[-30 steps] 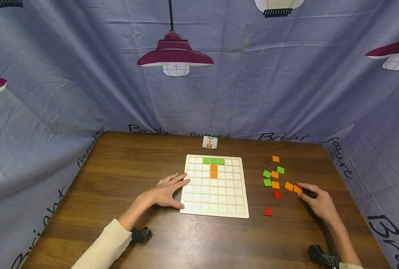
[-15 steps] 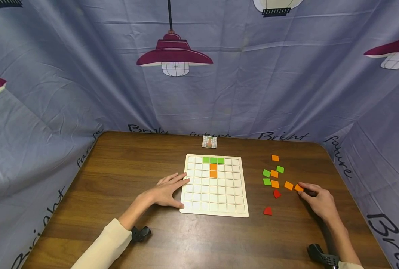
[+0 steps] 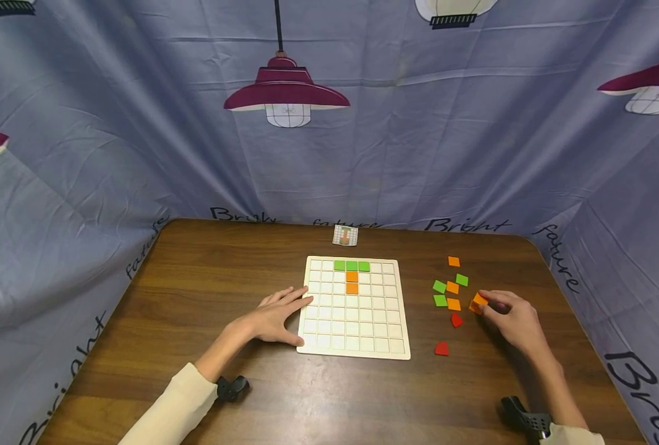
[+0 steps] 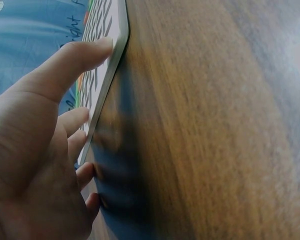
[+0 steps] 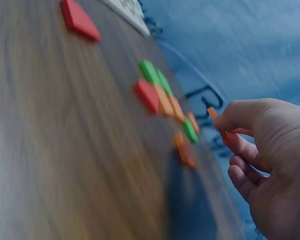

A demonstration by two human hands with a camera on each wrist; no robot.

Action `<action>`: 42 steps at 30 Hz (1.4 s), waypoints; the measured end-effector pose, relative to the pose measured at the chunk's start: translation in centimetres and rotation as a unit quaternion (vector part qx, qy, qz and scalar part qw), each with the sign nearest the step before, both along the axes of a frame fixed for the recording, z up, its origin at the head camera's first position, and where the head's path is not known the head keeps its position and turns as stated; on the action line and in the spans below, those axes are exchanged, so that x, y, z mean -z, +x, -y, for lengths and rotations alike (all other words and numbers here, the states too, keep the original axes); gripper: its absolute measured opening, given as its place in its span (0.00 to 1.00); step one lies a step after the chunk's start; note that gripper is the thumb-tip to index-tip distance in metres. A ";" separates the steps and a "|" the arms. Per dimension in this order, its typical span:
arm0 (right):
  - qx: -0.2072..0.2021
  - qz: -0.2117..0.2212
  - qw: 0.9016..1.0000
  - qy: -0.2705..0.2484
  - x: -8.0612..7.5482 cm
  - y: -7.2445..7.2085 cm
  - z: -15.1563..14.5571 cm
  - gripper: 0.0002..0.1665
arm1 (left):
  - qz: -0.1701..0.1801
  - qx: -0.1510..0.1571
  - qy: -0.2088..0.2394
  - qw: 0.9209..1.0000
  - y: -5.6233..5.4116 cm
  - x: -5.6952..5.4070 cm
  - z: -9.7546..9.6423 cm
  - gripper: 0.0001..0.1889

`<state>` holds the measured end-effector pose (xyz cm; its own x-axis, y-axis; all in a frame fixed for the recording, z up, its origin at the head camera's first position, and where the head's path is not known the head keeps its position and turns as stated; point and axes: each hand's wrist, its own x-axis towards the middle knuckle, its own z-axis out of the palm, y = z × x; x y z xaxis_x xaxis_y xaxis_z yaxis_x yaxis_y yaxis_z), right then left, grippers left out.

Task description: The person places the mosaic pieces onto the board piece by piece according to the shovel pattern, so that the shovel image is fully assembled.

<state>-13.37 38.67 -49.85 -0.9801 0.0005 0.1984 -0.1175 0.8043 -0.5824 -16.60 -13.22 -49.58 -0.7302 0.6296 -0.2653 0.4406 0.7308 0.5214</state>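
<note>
My left hand (image 3: 276, 318) rests at the left edge of a white grid board (image 3: 372, 330), fingers spread, its thumb and some fingertips on the rim. Along the board's top row lie several green tiles (image 3: 351, 266), with two orange tiles (image 3: 352, 282) in the column below. Off to the right, my right hand (image 3: 514, 318) pinches an orange square tile (image 5: 213, 114) between thumb and fingers. In the right wrist view that tile is raised off the table; below it another orange tile (image 5: 185, 150) lies on the wood. The head view shows the two overlapping.
Loose green tiles (image 3: 440, 300) and orange tiles (image 3: 454, 262) lie right of the board. Two red pieces (image 3: 442, 349) with angled corners sit nearer the front. A small patterned card (image 3: 345, 235) lies behind the board, before the curtain (image 3: 362, 154).
My right hand has slid an orange tile away from its neighbour, lifted it, and moved left so it now overlaps that neighbour. The left hand stays on the board.
</note>
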 end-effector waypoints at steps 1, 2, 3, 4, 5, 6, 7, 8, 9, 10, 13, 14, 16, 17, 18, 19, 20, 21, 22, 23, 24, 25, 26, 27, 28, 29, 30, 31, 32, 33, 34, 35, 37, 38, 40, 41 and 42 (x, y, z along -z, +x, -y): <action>-0.006 -0.003 1.000 -0.002 -0.2 -0.2 0.4 0.20 | -0.001 0.001 0.000 1.000 0.0 0.0 0.0 0.50; -0.010 -0.007 1.000 -0.002 -0.3 -0.3 0.9 0.20 | -0.001 0.001 0.000 1.000 0.0 0.1 0.0 0.50; -0.016 -0.010 1.000 -0.004 -0.4 -0.5 1.4 0.19 | -0.001 0.001 0.000 1.000 0.0 0.1 0.0 0.50; -0.022 -0.013 1.000 -0.007 -0.6 -0.7 1.9 0.19 | -0.001 0.002 0.000 1.000 0.0 0.2 0.0 0.50; -0.029 -0.016 0.999 -0.009 -0.6 -0.9 2.5 0.19 | 0.000 0.002 -0.001 1.000 0.0 0.2 0.0 0.50; -0.037 -0.018 0.999 -0.010 -0.7 -1.2 3.1 0.19 | 0.001 0.002 -0.001 1.000 0.0 0.2 0.0 0.50; -0.043 -0.022 0.999 -0.010 -0.8 -1.4 3.8 0.19 | 0.002 0.001 0.000 1.000 0.0 0.2 0.0 0.50; -0.049 -0.023 0.999 -0.009 -0.9 -1.7 4.4 0.19 | 0.002 0.000 0.000 1.000 0.0 0.2 0.0 0.50; -0.058 -0.024 0.998 -0.009 -1.0 -1.9 5.1 0.19 | 0.002 0.000 0.001 1.000 0.0 0.1 0.0 0.50; -0.066 -0.022 0.998 -0.010 -1.1 -2.1 5.9 0.19 | 0.002 -0.001 0.002 1.000 0.0 0.1 0.0 0.50; -0.089 -0.011 0.996 -0.013 -1.2 -2.6 8.0 0.19 | 0.003 -0.001 0.003 1.000 0.0 0.1 0.0 0.50; -0.097 -0.004 0.995 -0.016 -1.2 -2.7 8.7 0.20 | 0.002 -0.001 0.003 1.000 0.0 0.2 0.0 0.50; -0.111 0.008 0.994 -0.023 -1.2 -3.0 10.2 0.20 | 0.003 -0.001 0.004 1.000 0.0 0.2 0.0 0.50; -0.117 0.012 0.993 -0.025 -1.2 -3.1 10.9 0.20 | 0.003 -0.001 0.004 1.000 0.0 0.2 0.0 0.50; -0.124 0.017 0.992 -0.030 -1.2 -3.2 11.6 0.20 | 0.002 -0.001 0.004 1.000 0.0 0.2 0.0 0.50; -0.130 0.020 0.991 -0.033 -1.2 -3.3 12.3 0.20 | 0.002 -0.002 0.004 1.000 0.0 0.2 0.0 0.50; -0.137 0.021 0.990 -0.035 -1.2 -3.4 13.0 0.20 | 0.002 -0.002 0.005 1.000 0.0 0.1 0.0 0.50; -0.144 0.020 0.989 -0.037 -1.2 -3.5 13.8 0.20 | 0.002 -0.002 0.005 1.000 0.0 0.1 0.0 0.50; -0.151 0.020 0.988 -0.037 -1.1 -3.6 14.5 0.19 | 0.002 -0.002 0.006 1.000 0.0 0.1 0.0 0.50; -0.159 0.019 0.986 -0.041 -1.1 -3.8 15.2 0.19 | 0.002 -0.001 0.006 1.000 0.0 0.1 0.0 0.50; -0.169 0.017 0.985 -0.043 -0.9 -3.9 15.9 0.19 | 0.002 -0.001 0.006 1.000 0.0 0.1 0.0 0.50; -0.177 0.015 0.983 -0.046 -0.8 -4.0 16.5 0.19 | 0.003 -0.001 0.007 1.000 0.0 0.1 0.0 0.50; -0.186 0.014 0.981 -0.051 -0.6 -4.1 17.1 0.19 | 0.003 0.000 0.008 1.000 0.0 0.1 0.0 0.50; -0.193 0.014 0.980 -0.055 -0.4 -4.2 17.7 0.19 | 0.003 0.000 0.009 1.000 0.0 0.1 0.0 0.50; -0.201 0.016 0.978 -0.061 -0.2 -4.3 18.2 0.18 | 0.002 0.001 0.009 1.000 0.0 0.1 0.0 0.50; -0.208 0.018 0.976 -0.065 0.0 -4.3 18.7 0.18 | 0.001 0.001 0.009 1.000 0.0 0.1 0.1 0.50; -0.213 0.018 0.975 -0.064 0.3 -4.4 19.1 0.18 | 0.001 0.001 0.009 1.000 0.0 0.1 0.1 0.50; -0.217 0.021 0.974 -0.066 0.5 -4.4 19.5 0.18 | 0.001 0.001 0.009 1.000 0.0 0.1 0.1 0.50; -0.219 0.023 0.973 -0.066 0.8 -4.4 19.8 0.18 | 0.000 0.002 0.009 1.000 0.0 0.1 0.1 0.50; -0.221 0.025 0.973 -0.065 1.0 -4.5 20.2 0.17 | 0.000 0.002 0.009 1.000 -0.1 0.1 0.1 0.50; -0.223 0.028 0.972 -0.065 1.2 -4.4 20.4 0.17 | 0.001 0.002 0.008 1.000 -0.1 0.1 0.1 0.50; -0.223 0.031 0.972 -0.065 1.3 -4.4 20.6 0.18 | 0.002 0.002 0.008 1.000 -0.1 0.1 0.1 0.50; -0.226 0.037 0.971 -0.069 1.6 -4.4 20.9 0.18 | 0.003 0.002 0.008 1.000 -0.1 0.1 0.0 0.50; -0.228 0.037 0.971 -0.068 1.6 -4.4 21.1 0.18 | 0.003 0.001 0.008 1.000 -0.1 0.1 0.0 0.50; -0.231 0.035 0.970 -0.067 1.8 -4.4 21.3 0.18 | 0.004 0.001 0.008 1.000 -0.1 0.0 0.0 0.50; -0.233 0.032 0.970 -0.065 1.8 -4.4 21.3 0.18 | 0.005 0.000 0.007 1.000 -0.1 0.0 0.1 0.50; -0.234 0.029 0.970 -0.062 1.9 -4.5 21.4 0.18 | 0.005 0.000 0.007 1.000 -0.1 0.1 0.1 0.50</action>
<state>-17.82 17.29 -51.77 -0.8886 -0.4264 0.1691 -0.4162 0.5942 -0.6883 -16.67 -13.28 -49.64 -0.7274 0.6335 -0.2639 0.4358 0.7234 0.5355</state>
